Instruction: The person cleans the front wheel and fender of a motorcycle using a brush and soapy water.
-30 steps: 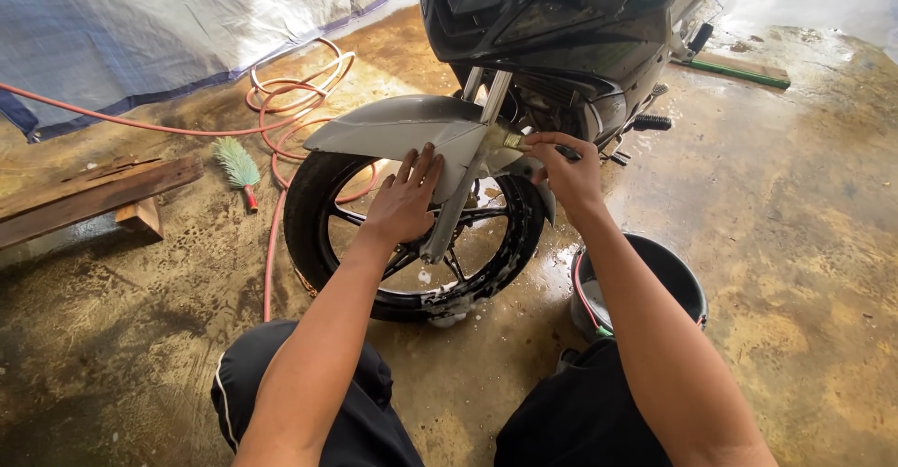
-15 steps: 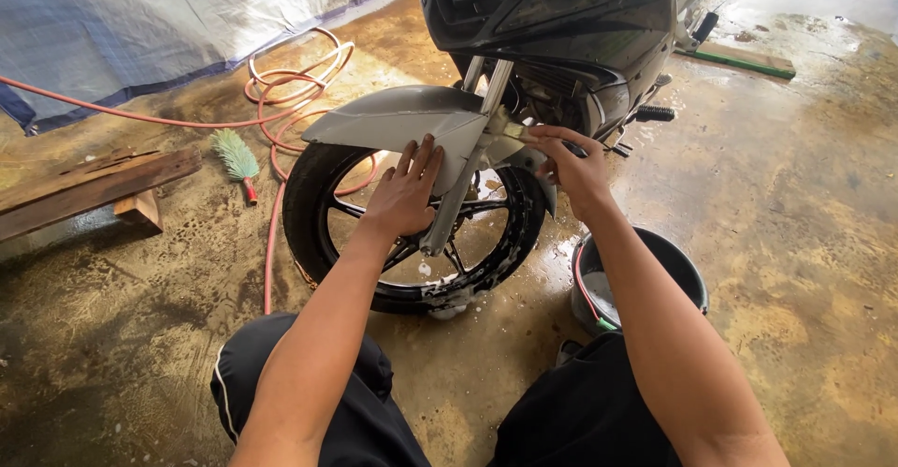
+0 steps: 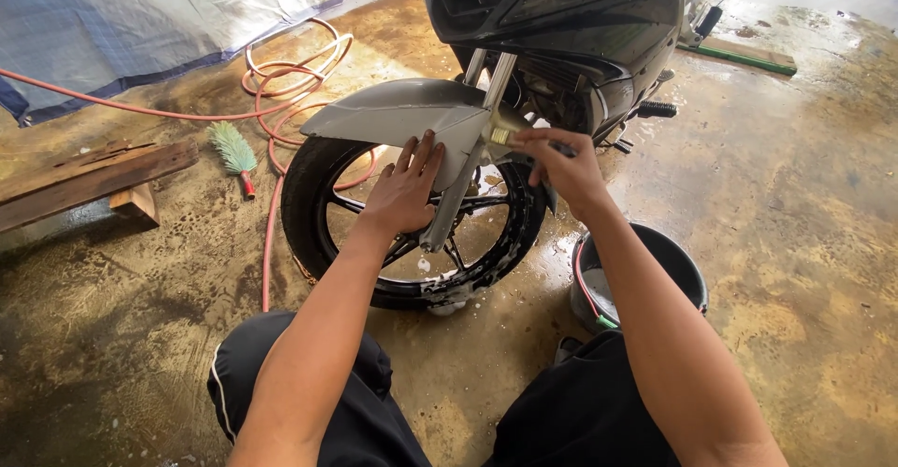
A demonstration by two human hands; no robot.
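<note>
Since a second ago the right hand (image 3: 561, 168) has slid its small pale-bristled brush (image 3: 502, 135), fingers clamped, along the grey plastic mudguard (image 3: 393, 112); the left hand (image 3: 404, 191) rests there, fingers spread.

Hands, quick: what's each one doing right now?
Left hand: open, fingers spread flat against the grey fender.
Right hand: closed on a small brush at the fork.

Our left hand (image 3: 404, 191) lies flat on the grey front mudguard (image 3: 398, 112). Our right hand (image 3: 564, 166) pinches a small brush (image 3: 505, 136) at the fork (image 3: 458, 186); black bucket (image 3: 687, 266) beside.
</note>
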